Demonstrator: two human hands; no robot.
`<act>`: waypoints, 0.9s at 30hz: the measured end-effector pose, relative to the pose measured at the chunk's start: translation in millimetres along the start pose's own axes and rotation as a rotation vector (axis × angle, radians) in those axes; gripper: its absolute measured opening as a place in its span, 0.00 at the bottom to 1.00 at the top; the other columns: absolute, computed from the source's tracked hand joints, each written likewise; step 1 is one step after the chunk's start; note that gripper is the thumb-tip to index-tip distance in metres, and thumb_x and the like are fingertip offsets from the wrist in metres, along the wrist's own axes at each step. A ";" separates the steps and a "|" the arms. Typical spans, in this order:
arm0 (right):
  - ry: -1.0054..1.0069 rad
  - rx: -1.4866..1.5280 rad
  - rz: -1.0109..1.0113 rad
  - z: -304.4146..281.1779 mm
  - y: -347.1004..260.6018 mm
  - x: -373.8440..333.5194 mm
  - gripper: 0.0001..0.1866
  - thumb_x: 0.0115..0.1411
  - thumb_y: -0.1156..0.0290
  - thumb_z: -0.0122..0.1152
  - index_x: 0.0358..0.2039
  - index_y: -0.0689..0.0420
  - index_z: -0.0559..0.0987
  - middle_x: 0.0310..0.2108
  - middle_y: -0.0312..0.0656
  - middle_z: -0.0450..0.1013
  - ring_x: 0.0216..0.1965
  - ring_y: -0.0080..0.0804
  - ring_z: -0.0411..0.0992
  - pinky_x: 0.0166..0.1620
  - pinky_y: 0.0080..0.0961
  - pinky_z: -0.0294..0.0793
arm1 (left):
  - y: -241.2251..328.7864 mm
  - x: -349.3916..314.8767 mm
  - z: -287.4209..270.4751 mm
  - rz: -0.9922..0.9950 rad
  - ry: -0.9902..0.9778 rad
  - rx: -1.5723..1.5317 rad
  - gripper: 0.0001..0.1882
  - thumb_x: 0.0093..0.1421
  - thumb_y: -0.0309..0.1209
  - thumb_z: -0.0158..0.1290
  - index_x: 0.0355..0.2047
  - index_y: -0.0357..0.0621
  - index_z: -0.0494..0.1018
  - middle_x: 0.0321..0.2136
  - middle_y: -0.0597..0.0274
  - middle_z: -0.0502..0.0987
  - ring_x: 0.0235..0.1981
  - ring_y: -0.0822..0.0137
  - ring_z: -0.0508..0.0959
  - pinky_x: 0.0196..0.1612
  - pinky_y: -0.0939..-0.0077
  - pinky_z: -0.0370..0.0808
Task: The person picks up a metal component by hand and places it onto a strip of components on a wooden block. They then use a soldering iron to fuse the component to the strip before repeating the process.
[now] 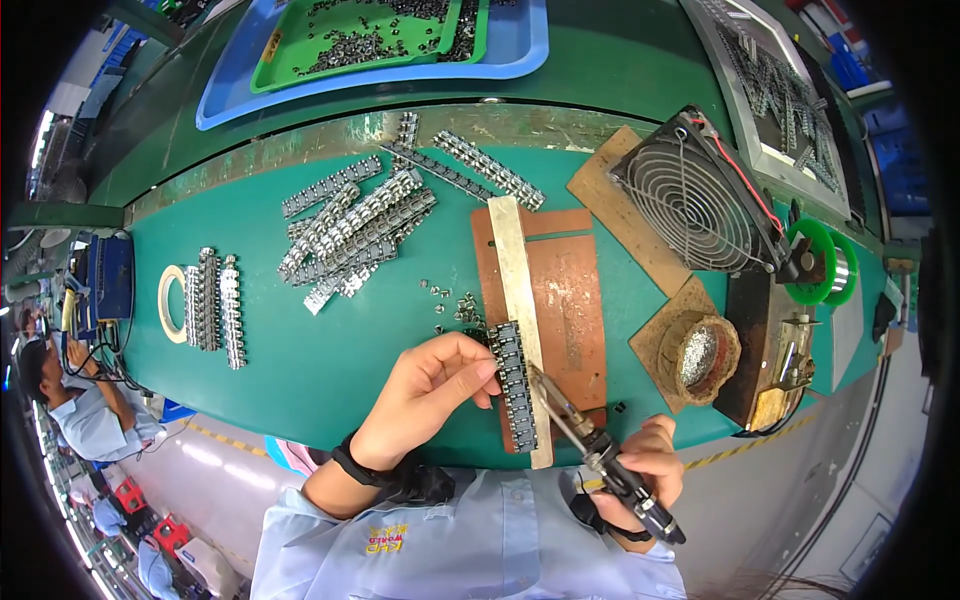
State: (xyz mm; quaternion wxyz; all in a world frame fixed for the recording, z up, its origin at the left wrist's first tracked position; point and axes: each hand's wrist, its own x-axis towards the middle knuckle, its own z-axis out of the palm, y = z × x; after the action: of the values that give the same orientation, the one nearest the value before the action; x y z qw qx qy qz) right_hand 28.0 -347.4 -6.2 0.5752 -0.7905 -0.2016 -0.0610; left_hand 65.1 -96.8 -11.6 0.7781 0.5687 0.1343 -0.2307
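Observation:
A dark strip of small circuit boards (pixel 514 390) lies lengthwise along a pale metal bar (pixel 517 290) on a copper-coloured plate (pixel 570 310). My left hand (pixel 425 395) is closed in a pinch at the strip's left edge; any smaller part between the fingertips is hidden. In my right hand (pixel 650 475) is a soldering iron (pixel 615 470), held from the right. Its tip points up and left, close to the strip's right edge and the bar. Small loose metal parts (pixel 467 308) lie on the green mat just beyond my left fingers.
Stacked board strips (pixel 355 225) lie at the far left, with more beside a tape roll (pixel 172 304). To the right stand a caged fan (pixel 690 195), a round pot of solder bits (pixel 700 358), a green solder spool (pixel 812 262) and an iron stand (pixel 795 355). Parts trays (pixel 225 95) sit at the back.

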 end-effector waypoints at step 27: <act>0.028 -0.042 -0.079 8.9 -10.3 9.4 0.20 0.38 0.67 0.69 0.32 0.58 0.72 0.23 0.39 0.71 0.23 0.33 0.66 0.37 0.33 0.60 | -7.5 0.6 -3.7 0.042 -0.075 -0.043 0.06 0.61 0.28 0.46 0.33 0.37 0.69 0.26 0.65 0.72 0.28 0.75 0.73 0.35 0.83 0.70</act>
State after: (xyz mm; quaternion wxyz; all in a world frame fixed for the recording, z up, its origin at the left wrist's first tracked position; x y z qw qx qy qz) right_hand 31.3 -334.1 3.1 0.5581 -0.7929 -0.2235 -0.0989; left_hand 61.9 -95.3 -19.2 0.7994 0.5453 0.0978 -0.2324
